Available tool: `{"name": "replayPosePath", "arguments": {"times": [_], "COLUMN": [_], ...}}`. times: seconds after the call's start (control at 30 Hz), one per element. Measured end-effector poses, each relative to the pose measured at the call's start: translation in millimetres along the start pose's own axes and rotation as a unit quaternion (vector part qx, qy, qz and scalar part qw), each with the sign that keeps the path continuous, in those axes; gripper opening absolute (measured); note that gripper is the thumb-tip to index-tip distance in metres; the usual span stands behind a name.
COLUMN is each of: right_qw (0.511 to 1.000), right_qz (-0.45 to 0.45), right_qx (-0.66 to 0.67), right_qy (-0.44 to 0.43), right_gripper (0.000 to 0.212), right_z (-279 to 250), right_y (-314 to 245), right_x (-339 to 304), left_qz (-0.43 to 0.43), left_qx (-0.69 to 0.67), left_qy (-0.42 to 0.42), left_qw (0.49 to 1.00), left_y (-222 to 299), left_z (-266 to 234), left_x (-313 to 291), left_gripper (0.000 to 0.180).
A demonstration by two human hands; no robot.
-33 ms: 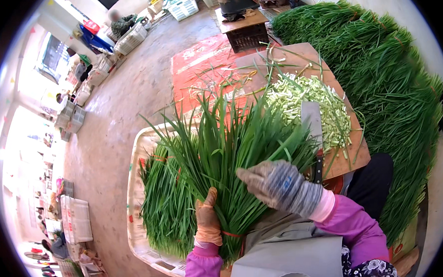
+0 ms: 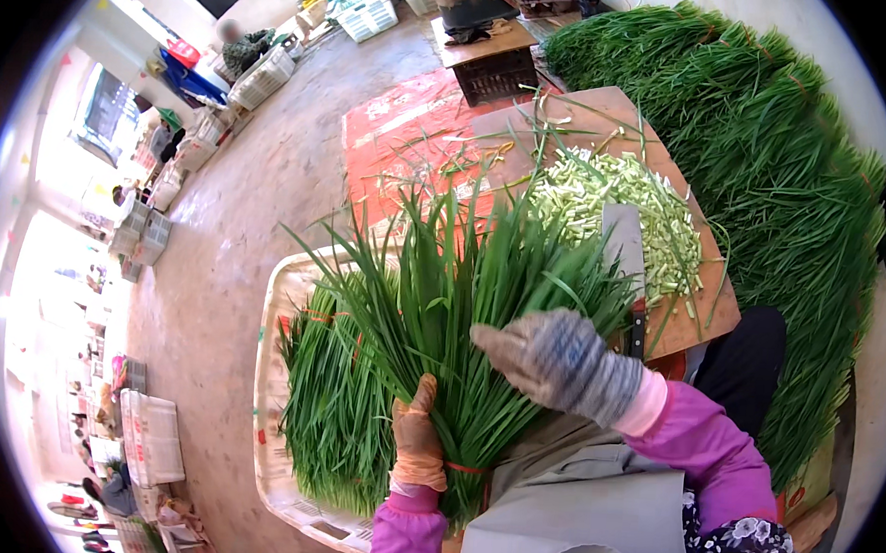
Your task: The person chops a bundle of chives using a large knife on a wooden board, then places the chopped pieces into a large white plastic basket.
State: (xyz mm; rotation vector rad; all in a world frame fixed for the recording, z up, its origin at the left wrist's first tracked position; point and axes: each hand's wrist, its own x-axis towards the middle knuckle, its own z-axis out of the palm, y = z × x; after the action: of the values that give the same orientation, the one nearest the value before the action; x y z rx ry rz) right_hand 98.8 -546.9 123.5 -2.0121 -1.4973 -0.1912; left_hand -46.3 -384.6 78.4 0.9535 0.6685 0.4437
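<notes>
My left hand (image 2: 416, 427), in a tan glove, grips a bunch of garlic chives (image 2: 452, 287) low down, thumb upward. Its long green leaves fan out away from me, and a red band (image 2: 466, 468) circles its lower part. Over the right side of the leaves is my right hand (image 2: 549, 357), in a grey knitted glove. Its fingers are drawn together; whatever they pinch is hidden. More chives (image 2: 336, 411) lie beside the bunch in a pale plastic crate (image 2: 266, 367). Just beyond my right hand, a broad-bladed knife (image 2: 623, 248) rests on a wooden board (image 2: 612, 110).
Pale cut stem pieces (image 2: 657, 213) are heaped on the board. A long pile of chives (image 2: 760, 163) runs along the right wall. Past the board lie a red sheet (image 2: 391, 124) and a small table (image 2: 484, 58). White crates (image 2: 263, 77) and a seated person (image 2: 242, 51) are farther off.
My right hand has shifted slightly left and up over the leaves. The left hand keeps its grip on the bunch.
</notes>
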Motion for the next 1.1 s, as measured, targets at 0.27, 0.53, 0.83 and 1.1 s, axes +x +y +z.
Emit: {"name": "replayPosePath", "arguments": {"times": [0.27,0.53,0.83,1.1], "right_qw": [0.974,0.861,0.826,0.773], "right_qz": [0.133,0.315,0.292,0.324], "right_qx": [-0.048,0.383,0.380,0.468], "right_qy": [-0.178,0.111,0.297,0.282], "right_gripper": [0.032,0.017,0.041,0.049], "right_z": [7,-53,-66,-60], "right_y": [14,85,71,80], "right_x": [74,81,-31,-125], "left_qz": [0.025,-0.007,0.134,-0.175], "left_qx": [0.092,0.130,0.582,0.248], "left_qy": [0.018,-0.068,-0.215,-0.240], "left_qw": [0.995,0.989,0.773,0.922], "left_y": [-1,1,20,72], "left_z": [14,2,-38,-47], "left_x": [-14,-2,-14,16], "left_gripper": [0.027,0.054,0.141,0.055]}}
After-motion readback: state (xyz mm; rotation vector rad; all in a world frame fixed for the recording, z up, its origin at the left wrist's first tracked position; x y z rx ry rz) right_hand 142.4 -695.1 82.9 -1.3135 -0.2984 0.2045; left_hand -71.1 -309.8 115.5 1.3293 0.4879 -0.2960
